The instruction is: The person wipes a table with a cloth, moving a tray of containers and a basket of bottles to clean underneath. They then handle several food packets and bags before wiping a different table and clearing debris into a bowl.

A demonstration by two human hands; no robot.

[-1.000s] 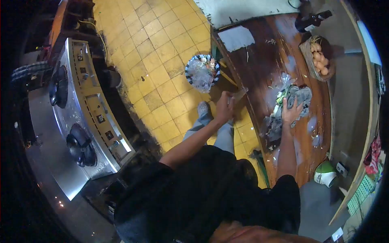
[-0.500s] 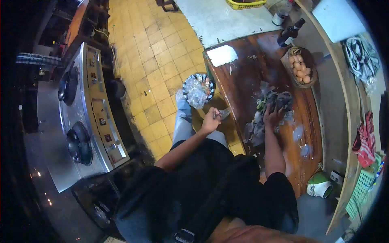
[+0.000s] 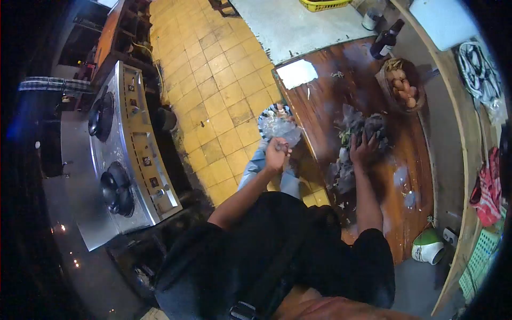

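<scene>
My left hand (image 3: 277,153) is closed in front of a striped bin (image 3: 262,128) that holds clear plastic (image 3: 282,129). A small greyish bit shows between its curled fingers; I cannot tell what it is. On the wooden table (image 3: 397,213), my right hand (image 3: 364,150) lies with fingers spread on a crumpled dark grey pile (image 3: 375,127) that looks like cloth. Green leafy bits show in the pile, and more grey crumpled material (image 3: 341,176) lies toward me. Pale scraps are scattered around it.
A basket of eggs (image 3: 404,90) and a dark bottle (image 3: 385,42) stand along the table's far right side. A white sheet (image 3: 296,73) lies at the far left corner. Across the yellow tiled floor (image 3: 213,106), a stove (image 3: 133,154) carries dark pans (image 3: 116,191).
My left hand has moved closer to the bin, and the clear plastic that stuck out from it no longer shows there. My right hand stays on the grey pile. The view has shifted slightly.
</scene>
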